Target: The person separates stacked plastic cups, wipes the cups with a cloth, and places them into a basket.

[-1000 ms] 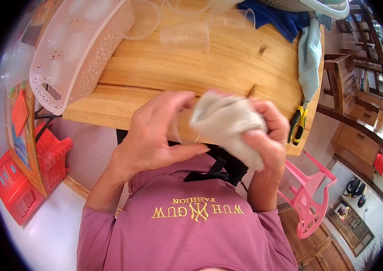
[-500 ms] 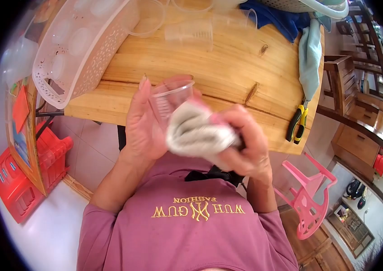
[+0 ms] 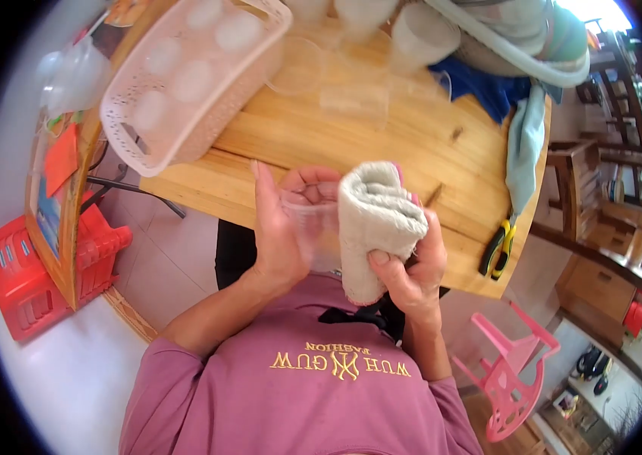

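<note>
In the head view, my left hand (image 3: 279, 235) is wrapped around a clear plastic cup (image 3: 316, 227), which is tilted and partly hidden behind the cloth. My right hand (image 3: 412, 271) grips a folded off-white cloth (image 3: 382, 216) with a bit of pink at its edge. The cloth is right beside the cup; whether the two touch is hard to tell. Both hands are above the near edge of the wooden table (image 3: 291, 152), in front of my body.
A pink perforated basket (image 3: 211, 121) holding several cups stands at the table's left. More clear cups (image 3: 355, 98) lie toward the back. On the right are a blue cloth (image 3: 488, 91), a light-blue cloth (image 3: 526, 144) and yellow-black pliers (image 3: 497, 246). A pink plastic chair (image 3: 514, 371) stands below.
The cloth has moved rightward off the cup's mouth and is now held more upright. My left hand with the cup has shifted slightly right and down. The camera view has tilted too.
</note>
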A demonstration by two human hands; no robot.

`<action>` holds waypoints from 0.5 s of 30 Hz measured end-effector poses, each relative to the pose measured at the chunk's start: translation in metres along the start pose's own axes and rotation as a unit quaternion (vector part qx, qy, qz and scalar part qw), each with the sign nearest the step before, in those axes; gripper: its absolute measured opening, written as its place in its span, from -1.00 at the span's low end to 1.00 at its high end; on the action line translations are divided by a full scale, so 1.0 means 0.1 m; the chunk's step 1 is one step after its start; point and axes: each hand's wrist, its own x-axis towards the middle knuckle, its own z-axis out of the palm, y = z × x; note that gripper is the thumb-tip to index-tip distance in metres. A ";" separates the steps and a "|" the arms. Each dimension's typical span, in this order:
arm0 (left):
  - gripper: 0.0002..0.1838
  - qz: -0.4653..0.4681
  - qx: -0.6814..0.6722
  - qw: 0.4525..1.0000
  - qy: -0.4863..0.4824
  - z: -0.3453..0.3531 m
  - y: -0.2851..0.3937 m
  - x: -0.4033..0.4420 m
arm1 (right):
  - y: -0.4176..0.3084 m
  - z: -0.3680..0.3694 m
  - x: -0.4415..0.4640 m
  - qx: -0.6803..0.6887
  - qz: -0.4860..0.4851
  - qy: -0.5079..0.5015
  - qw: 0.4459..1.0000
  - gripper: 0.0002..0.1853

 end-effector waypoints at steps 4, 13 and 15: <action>-0.21 0.070 0.111 0.990 -0.041 0.02 -0.01 -0.05 | 0.06 -0.01 0.00 0.041 0.043 0.059 0.997 -0.43; -0.23 -0.093 0.322 0.934 -0.124 -0.03 0.39 -0.04 | 0.02 -0.09 0.03 0.074 0.059 0.114 0.989 -0.48; -0.19 -0.132 0.323 0.921 -0.172 -0.07 0.44 -0.02 | 0.02 -0.07 0.03 0.104 0.049 0.107 0.988 -0.45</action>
